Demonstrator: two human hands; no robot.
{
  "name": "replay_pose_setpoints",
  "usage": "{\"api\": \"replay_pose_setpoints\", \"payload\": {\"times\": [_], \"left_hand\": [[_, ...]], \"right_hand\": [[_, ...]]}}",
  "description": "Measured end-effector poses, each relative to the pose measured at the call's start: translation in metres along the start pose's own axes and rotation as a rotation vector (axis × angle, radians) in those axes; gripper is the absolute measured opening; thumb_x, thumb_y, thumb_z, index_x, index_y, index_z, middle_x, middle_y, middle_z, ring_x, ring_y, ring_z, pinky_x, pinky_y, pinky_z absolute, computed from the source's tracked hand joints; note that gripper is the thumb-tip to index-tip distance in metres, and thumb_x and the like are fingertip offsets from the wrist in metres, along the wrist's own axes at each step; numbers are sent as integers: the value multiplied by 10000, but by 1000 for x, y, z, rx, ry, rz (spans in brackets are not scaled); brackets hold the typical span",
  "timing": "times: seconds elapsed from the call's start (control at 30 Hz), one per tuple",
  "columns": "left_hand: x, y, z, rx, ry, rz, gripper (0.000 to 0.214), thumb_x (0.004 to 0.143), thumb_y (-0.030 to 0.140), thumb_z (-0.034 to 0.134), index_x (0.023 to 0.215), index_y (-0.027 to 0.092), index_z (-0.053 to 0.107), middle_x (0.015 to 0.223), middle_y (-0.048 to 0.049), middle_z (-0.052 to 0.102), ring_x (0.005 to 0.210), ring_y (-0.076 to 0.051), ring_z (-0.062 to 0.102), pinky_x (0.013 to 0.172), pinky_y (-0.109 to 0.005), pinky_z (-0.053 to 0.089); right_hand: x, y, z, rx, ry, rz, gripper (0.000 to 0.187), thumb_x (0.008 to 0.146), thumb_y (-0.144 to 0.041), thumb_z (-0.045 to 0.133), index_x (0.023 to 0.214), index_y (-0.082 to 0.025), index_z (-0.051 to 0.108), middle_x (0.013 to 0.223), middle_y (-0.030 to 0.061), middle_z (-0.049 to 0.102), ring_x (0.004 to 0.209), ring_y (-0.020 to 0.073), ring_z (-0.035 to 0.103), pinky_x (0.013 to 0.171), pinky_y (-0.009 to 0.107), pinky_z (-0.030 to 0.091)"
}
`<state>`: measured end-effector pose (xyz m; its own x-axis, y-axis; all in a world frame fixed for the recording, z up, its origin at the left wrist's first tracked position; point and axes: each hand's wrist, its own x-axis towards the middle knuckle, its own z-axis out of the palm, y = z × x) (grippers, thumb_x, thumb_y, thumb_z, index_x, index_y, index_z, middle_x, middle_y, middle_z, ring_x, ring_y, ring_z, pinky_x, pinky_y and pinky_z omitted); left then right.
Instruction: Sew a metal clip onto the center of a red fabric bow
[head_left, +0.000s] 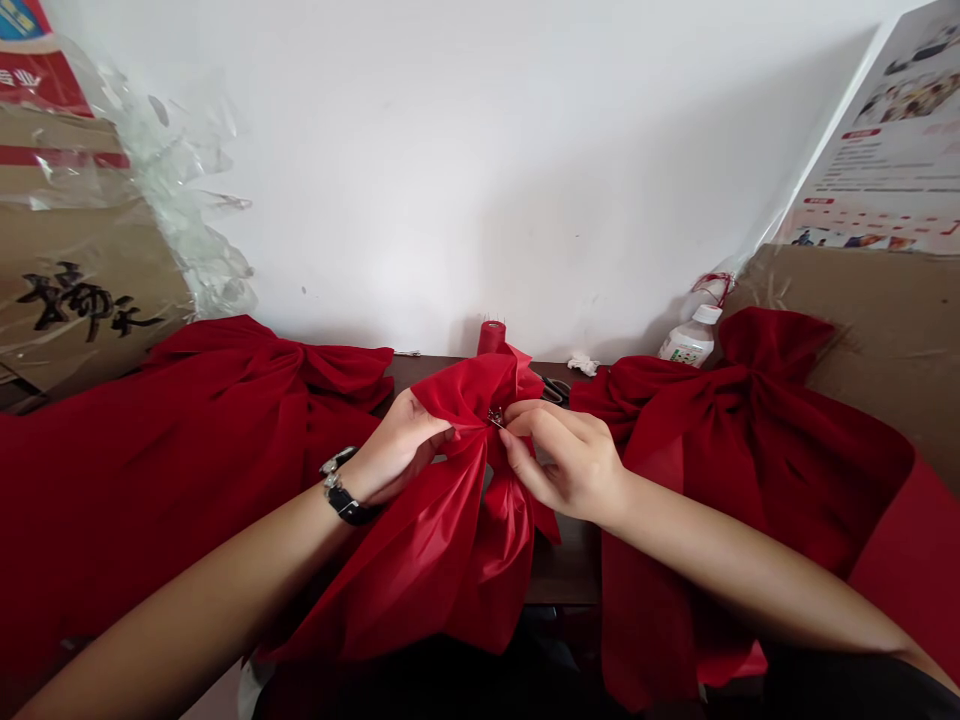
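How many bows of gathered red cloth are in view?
3. One red cloth bow is between the left hand and right hand; a second bow lies on the left, a third bow on the right. Others may be hidden.

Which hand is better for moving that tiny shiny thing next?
Probably the right hand: its fingertips are at the tiny shiny thing, while the left hand holds the gathered red cloth.

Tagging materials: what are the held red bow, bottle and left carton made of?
Red bow: probably synthetic fabric; satiny sheen along its folds.
Bottle: likely plastic, glossy; translucent-looking body, white cap.
Carton: apparently cardboard, matte brown, partly under clear, glinting film.
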<state>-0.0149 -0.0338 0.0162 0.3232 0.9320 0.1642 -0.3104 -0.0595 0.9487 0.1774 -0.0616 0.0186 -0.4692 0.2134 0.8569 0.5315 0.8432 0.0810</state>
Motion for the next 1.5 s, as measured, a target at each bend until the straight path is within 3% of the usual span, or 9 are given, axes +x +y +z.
{"api": "replay_pose_setpoints", "payload": {"times": [0.27, 0.47, 0.57, 0.67, 0.8, 0.97, 1.17, 1.4, 1.5], "left_hand": [[1, 1, 7, 26, 36, -49, 210, 571, 202, 772, 684, 158, 600, 570, 44, 584, 521, -96, 493, 526, -222, 432], [1, 2, 7, 317, 101, 98, 187, 647, 266, 700, 590, 169, 550, 529, 29, 564, 551, -136, 531, 575, -260, 466], [2, 1, 4, 377, 108, 123, 151, 665, 281, 681, 636, 172, 581, 575, 14, 607, 635, -173, 589, 622, -276, 492], [6, -4, 0, 327, 143, 114, 101, 691, 265, 664, 708, 180, 613, 644, 10, 651, 698, -186, 621, 618, -267, 498], [12, -12, -2, 224, 163, 97, 85, 709, 248, 668, 711, 173, 627, 703, 4, 678, 657, -157, 609, 587, -245, 489], [14, -7, -1, 98, 7, 86, 194, 763, 262, 682, 934, 170, 684, 931, -36, 729, 826, -189, 661, 771, -300, 535], [22, 10, -24, 463, -124, 122, 177, 734, 252, 740, 875, 146, 724, 872, -54, 752, 792, -204, 681, 751, -299, 557], [32, 29, -50, 610, -194, 115, 226, 723, 368, 761, 759, 155, 695, 707, -51, 736, 627, -187, 680, 628, -287, 572], [36, 39, -66, 594, -143, 156, 274, 727, 423, 752, 714, 165, 662, 660, -53, 721, 612, -180, 680, 604, -263, 560]], "right_hand": [[1, -1, -1, 7, -9, 5, 131, 889, -100, 522, 779, -153, 475, 786, 55, 618, 665, 101, 581, 561, 189, 472], [1, -1, -1, 143, -21, 81, 139, 902, -164, 557, 780, -160, 490, 780, 39, 612, 684, 99, 585, 602, 195, 489], [1, 1, -1, 257, -42, 174, 99, 889, -219, 609, 924, -161, 537, 821, 33, 622, 723, 103, 607, 658, 200, 526], [4, 1, -3, 382, -117, 236, 248, 864, -276, 653, 1064, -166, 556, 916, 48, 632, 801, 115, 618, 735, 217, 551], [12, 2, -11, 536, -262, 293, 101, 900, -190, 563, 989, -150, 589, 932, 57, 631, 794, 108, 604, 718, 212, 538], [17, 5, -16, 673, -322, 464, 89, 914, -166, 512, 896, -135, 594, 786, 25, 600, 670, 78, 571, 615, 177, 509], [17, 13, -18, 880, -374, 655, 107, 906, -212, 551, 843, -126, 568, 726, 8, 574, 635, 77, 594, 620, 197, 538], [17, 19, -18, 904, -361, 703, 142, 901, -243, 570, 826, -123, 561, 723, 6, 567, 626, 69, 590, 612, 188, 527], [18, 19, -19, 920, -359, 722, 161, 899, -267, 578, 831, -122, 561, 722, 8, 569, 631, 70, 591, 619, 191, 533]]}}
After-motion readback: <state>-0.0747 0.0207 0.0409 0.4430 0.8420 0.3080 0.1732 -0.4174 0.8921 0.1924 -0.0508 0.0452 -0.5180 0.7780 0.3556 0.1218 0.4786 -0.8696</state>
